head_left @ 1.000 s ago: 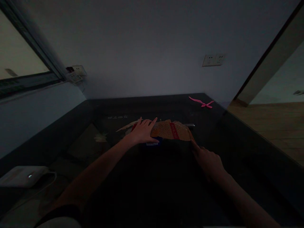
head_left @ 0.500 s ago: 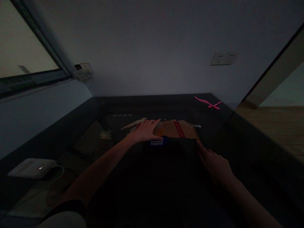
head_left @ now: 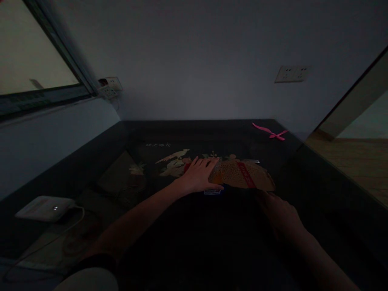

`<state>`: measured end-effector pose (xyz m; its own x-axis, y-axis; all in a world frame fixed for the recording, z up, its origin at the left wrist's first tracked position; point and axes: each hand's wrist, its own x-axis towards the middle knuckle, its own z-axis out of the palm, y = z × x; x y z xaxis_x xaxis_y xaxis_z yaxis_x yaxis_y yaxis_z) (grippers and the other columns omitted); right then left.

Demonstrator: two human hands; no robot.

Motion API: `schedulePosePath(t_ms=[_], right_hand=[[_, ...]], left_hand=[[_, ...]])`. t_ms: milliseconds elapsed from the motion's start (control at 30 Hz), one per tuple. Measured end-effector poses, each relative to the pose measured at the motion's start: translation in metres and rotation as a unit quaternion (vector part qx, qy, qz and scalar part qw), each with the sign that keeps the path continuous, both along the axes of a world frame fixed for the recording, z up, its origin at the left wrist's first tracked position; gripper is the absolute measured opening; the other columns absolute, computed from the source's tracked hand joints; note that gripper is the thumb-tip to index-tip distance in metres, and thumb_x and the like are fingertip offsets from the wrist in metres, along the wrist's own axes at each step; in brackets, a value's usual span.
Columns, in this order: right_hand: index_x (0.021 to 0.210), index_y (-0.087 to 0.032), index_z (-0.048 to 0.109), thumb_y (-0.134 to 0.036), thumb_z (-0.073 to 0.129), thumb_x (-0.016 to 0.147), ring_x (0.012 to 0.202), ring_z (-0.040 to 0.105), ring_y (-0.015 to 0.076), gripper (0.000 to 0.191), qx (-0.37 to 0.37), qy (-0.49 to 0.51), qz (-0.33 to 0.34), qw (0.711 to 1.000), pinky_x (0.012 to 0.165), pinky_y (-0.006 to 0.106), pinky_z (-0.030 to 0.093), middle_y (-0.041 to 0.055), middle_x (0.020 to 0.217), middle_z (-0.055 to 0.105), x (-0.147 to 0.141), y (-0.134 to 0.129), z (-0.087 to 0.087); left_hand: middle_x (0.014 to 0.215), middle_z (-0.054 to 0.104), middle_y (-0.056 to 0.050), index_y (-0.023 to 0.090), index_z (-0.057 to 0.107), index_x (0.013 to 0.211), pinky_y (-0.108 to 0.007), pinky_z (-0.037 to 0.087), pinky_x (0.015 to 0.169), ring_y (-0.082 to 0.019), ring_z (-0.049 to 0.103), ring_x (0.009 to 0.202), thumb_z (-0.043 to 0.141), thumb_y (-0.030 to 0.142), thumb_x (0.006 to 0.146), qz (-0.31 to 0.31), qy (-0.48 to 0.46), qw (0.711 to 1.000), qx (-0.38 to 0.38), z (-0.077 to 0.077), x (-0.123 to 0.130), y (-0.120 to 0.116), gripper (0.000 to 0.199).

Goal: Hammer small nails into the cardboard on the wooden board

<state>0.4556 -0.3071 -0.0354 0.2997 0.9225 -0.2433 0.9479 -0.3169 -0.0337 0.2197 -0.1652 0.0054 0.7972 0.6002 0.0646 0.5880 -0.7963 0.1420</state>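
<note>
Dim light, dark glossy surface [head_left: 188, 131] with a printed bird [head_left: 178, 155]. A brown speckled packet [head_left: 232, 169] with a red band [head_left: 247, 176] lies flat near the middle; a blue label [head_left: 213, 192] shows at its near edge. My left hand [head_left: 198, 176] rests over the packet's left end, grip loose and unclenched, fingers spread, thumb by the label. My right hand [head_left: 280, 210] is just beside the near right edge, fingers curled and in shadow; I cannot tell whether that grip has hold of anything. A silvery strip [head_left: 255, 161] shows behind the packet, too small to name. Progress, as I judge it: the packet is laid out and steadied by the left hand; no opened seam or removed piece is clear to me, so what is finished or remaining I cannot say. Pink ribbon [head_left: 276, 136] far right; white power bank [head_left: 44, 208] with cable [head_left: 71, 226] near left.
</note>
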Motion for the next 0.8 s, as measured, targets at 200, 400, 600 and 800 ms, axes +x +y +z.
schedulePosePath(t_ms=[200, 400, 600, 800], right_hand=[[0.118, -0.018, 0.061, -0.032, 0.032, 0.097, 0.089, 0.070, 0.0305, 0.038, -0.021, -0.003, -0.010, 1.000, 0.067, 0.038, 0.051, 0.0155, 0.102, 0.072, 0.002, -0.001, 0.000], [0.120, -0.017, 0.060, -0.032, 0.033, 0.097, 0.089, 0.070, 0.0306, 0.039, -0.022, 0.000, -0.013, 1.000, 0.066, 0.037, 0.051, 0.0161, 0.104, 0.071, 0.002, -0.001, 0.001], [0.120, -0.017, 0.061, -0.025, 0.036, 0.094, 0.087, 0.070, 0.0305, 0.037, -0.033, 0.001, -0.012, 0.999, 0.065, 0.036, 0.051, 0.0170, 0.103, 0.072, -0.001, -0.001, 0.009], [0.122, -0.016, 0.060, -0.031, 0.031, 0.097, 0.088, 0.070, 0.0315, 0.041, -0.043, -0.007, -0.023, 0.999, 0.067, 0.038, 0.051, 0.0175, 0.104, 0.071, 0.000, 0.001, 0.007]], left_hand=[[0.155, 0.016, -0.013, 0.021, 0.010, 0.148, -0.052, 0.008, 0.114, -0.031, 0.014, 0.142, 0.039, 0.078, 0.074, -0.021, -0.025, 0.999, 0.010, 0.026, -0.021, -0.013, 0.098], [0.146, 0.037, -0.010, 0.019, 0.025, 0.143, -0.041, 0.028, 0.112, -0.024, 0.035, 0.133, 0.028, 0.053, 0.091, 0.149, -0.122, 0.980, 0.055, -0.002, -0.157, 0.020, 0.062], [0.149, 0.033, -0.011, 0.018, 0.030, 0.141, -0.044, 0.026, 0.113, -0.025, 0.028, 0.138, 0.028, 0.047, 0.092, 0.227, -0.003, 0.974, 0.029, -0.069, -0.283, 0.026, 0.057], [0.155, 0.018, -0.007, 0.023, 0.027, 0.145, -0.047, 0.019, 0.114, -0.025, 0.015, 0.142, 0.030, 0.046, 0.093, 0.149, 0.075, 0.986, -0.007, -0.077, -0.280, 0.012, 0.057]])
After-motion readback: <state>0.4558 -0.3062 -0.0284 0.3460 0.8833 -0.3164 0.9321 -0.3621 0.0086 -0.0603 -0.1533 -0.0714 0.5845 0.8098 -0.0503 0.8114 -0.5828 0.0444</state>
